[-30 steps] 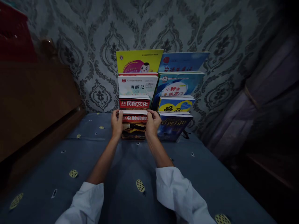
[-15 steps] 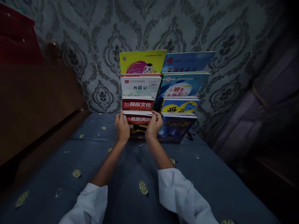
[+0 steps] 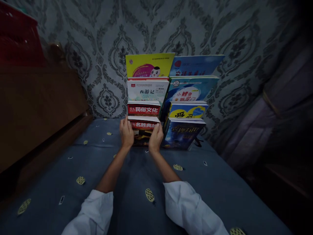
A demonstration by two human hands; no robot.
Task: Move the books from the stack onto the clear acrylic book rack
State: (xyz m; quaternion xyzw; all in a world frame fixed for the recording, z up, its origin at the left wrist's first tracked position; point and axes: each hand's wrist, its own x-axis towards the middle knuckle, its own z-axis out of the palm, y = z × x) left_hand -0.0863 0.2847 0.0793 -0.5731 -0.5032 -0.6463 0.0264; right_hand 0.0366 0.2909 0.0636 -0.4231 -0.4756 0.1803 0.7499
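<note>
My left hand (image 3: 126,134) and my right hand (image 3: 156,138) press in from both sides on the front left red-and-dark books (image 3: 142,134). The fingers curl round the side edges, and the fingertips are partly hidden. Right behind stands a red-topped book (image 3: 144,110), then a white book (image 3: 148,90) and a tall yellow book (image 3: 149,65). To the right, a dark blue book (image 3: 184,134) heads a second column. A yellow-and-blue book (image 3: 187,111), a teal book (image 3: 192,88) and a blue book (image 3: 197,65) rise behind it.
Dark blue bedding (image 3: 132,182) with pineapple prints lies under the books. A patterned wall (image 3: 107,65) rises behind. On the left stands a brown wooden cabinet (image 3: 41,111) with a red bag (image 3: 19,36) on top. A tied curtain (image 3: 259,117) hangs at the right.
My right hand has shifted left and slightly down, in against the right side of the front left books. My left hand has moved slightly left. The other books look unmoved.
</note>
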